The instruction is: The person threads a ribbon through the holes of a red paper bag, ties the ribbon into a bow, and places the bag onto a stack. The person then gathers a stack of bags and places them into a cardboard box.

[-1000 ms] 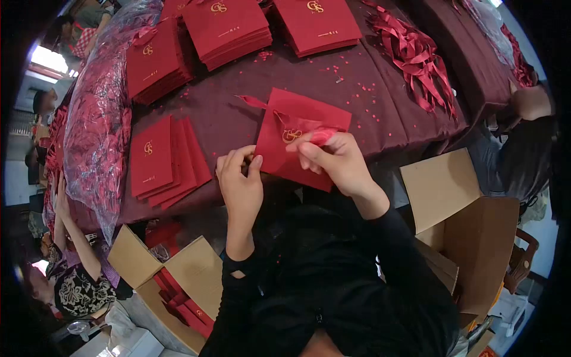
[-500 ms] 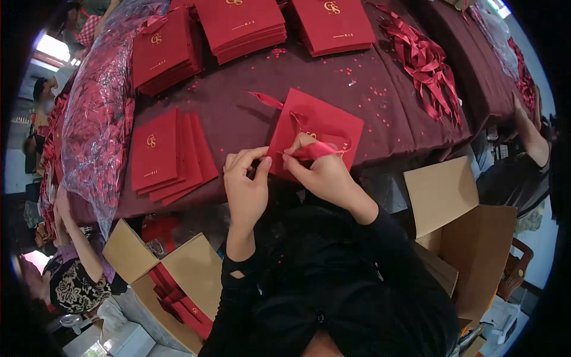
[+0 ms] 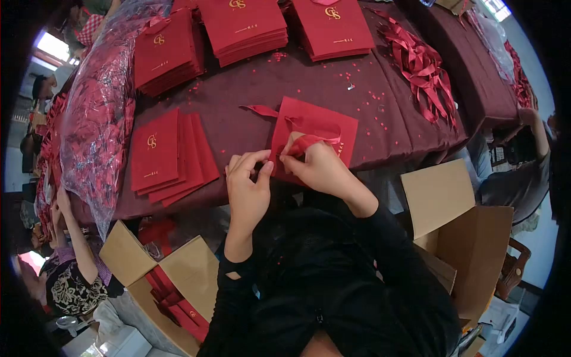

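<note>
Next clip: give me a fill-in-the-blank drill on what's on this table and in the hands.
The right hand pinches a bright red ____ over the flat red paper bag. The loose pile of dark red ribbons lies to that bag's ____. The open brown cardboard box at lower left holds red ____.
Missing: ribbon; right; bags.

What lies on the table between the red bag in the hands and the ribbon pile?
Head view: between red bag and ribbon pile, only bare tablecloth with scattered small red specks.
</note>
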Demonstrator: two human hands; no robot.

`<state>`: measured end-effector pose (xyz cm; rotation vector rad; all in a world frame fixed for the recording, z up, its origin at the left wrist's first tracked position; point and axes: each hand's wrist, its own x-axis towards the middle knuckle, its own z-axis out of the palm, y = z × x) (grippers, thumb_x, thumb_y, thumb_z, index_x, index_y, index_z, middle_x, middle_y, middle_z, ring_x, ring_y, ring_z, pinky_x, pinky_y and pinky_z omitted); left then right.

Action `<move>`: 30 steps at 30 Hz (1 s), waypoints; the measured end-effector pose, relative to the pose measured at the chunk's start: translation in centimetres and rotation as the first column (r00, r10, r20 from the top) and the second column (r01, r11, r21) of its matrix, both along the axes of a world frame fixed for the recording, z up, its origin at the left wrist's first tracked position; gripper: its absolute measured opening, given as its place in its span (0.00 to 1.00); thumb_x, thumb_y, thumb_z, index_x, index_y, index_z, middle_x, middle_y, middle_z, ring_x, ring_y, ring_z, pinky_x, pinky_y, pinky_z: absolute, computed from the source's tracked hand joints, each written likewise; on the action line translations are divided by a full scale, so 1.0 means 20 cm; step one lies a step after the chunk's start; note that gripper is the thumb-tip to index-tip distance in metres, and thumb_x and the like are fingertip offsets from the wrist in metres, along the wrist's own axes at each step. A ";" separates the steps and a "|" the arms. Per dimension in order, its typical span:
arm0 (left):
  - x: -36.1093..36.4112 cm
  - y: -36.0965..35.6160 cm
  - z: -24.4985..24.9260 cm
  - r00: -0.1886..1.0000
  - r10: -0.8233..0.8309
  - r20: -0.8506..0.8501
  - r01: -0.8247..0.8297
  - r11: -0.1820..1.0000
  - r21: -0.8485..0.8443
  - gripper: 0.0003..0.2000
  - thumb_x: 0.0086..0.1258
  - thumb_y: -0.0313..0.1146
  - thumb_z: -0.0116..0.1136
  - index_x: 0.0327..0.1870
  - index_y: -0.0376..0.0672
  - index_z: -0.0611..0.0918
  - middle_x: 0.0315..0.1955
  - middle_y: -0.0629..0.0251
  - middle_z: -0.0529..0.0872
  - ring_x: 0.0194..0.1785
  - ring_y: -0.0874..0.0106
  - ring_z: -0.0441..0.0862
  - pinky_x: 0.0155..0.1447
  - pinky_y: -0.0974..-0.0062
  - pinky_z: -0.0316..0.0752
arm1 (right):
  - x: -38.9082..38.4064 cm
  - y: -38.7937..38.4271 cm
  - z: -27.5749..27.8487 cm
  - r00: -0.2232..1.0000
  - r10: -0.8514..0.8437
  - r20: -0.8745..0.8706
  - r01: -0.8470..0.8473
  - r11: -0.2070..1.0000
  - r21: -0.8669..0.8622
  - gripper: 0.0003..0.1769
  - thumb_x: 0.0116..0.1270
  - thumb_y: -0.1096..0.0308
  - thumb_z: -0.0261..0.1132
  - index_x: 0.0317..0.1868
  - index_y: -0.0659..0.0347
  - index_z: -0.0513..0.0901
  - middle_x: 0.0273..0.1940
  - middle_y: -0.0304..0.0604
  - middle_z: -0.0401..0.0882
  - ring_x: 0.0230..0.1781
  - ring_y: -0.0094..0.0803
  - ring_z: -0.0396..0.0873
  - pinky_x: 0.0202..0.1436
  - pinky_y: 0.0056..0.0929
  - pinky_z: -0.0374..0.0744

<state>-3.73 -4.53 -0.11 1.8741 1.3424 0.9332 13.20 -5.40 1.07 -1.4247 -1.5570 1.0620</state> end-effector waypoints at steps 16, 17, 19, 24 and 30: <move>0.00 -0.02 0.04 0.997 0.001 0.075 0.004 0.998 -0.068 0.09 0.61 0.23 0.62 0.42 0.38 0.85 0.28 0.64 0.82 0.33 0.70 0.71 0.41 0.73 0.67 | 0.02 -0.02 0.03 0.990 -0.004 0.144 -0.022 0.983 0.182 0.06 0.61 0.71 0.65 0.34 0.63 0.77 0.33 0.53 0.80 0.38 0.49 0.80 0.40 0.43 0.76; 0.00 -0.02 0.04 0.994 -0.009 0.105 0.020 0.994 -0.106 0.09 0.61 0.23 0.62 0.42 0.39 0.85 0.28 0.64 0.82 0.33 0.70 0.71 0.41 0.73 0.67 | 0.04 -0.04 0.04 0.970 -0.055 0.237 -0.010 0.964 0.264 0.07 0.60 0.71 0.68 0.33 0.62 0.77 0.35 0.49 0.80 0.40 0.46 0.79 0.41 0.40 0.75; -0.01 -0.02 0.03 0.991 -0.064 0.118 0.080 0.987 -0.136 0.09 0.61 0.23 0.62 0.42 0.40 0.85 0.30 0.64 0.82 0.36 0.68 0.72 0.44 0.73 0.68 | 0.09 -0.03 0.01 0.967 -0.046 0.251 -0.023 0.964 0.263 0.09 0.56 0.67 0.72 0.31 0.60 0.79 0.37 0.41 0.80 0.45 0.42 0.75 0.43 0.39 0.73; 0.03 -0.03 0.02 0.990 -0.121 -0.068 0.126 0.989 0.075 0.08 0.60 0.24 0.62 0.40 0.40 0.85 0.38 0.64 0.81 0.45 0.62 0.73 0.53 0.70 0.67 | 0.11 -0.05 -0.04 0.982 -0.024 0.188 -0.046 0.931 0.362 0.10 0.55 0.65 0.72 0.31 0.59 0.80 0.33 0.42 0.77 0.40 0.45 0.77 0.42 0.42 0.73; 0.03 0.00 0.02 0.944 -0.118 -0.308 0.199 0.948 0.249 0.09 0.57 0.24 0.61 0.39 0.39 0.82 0.40 0.64 0.80 0.46 0.60 0.73 0.51 0.64 0.66 | 0.10 -0.14 0.03 0.823 -0.068 0.564 -0.169 0.919 0.356 0.33 0.51 0.53 0.73 0.52 0.66 0.76 0.54 0.52 0.73 0.56 0.47 0.72 0.57 0.43 0.70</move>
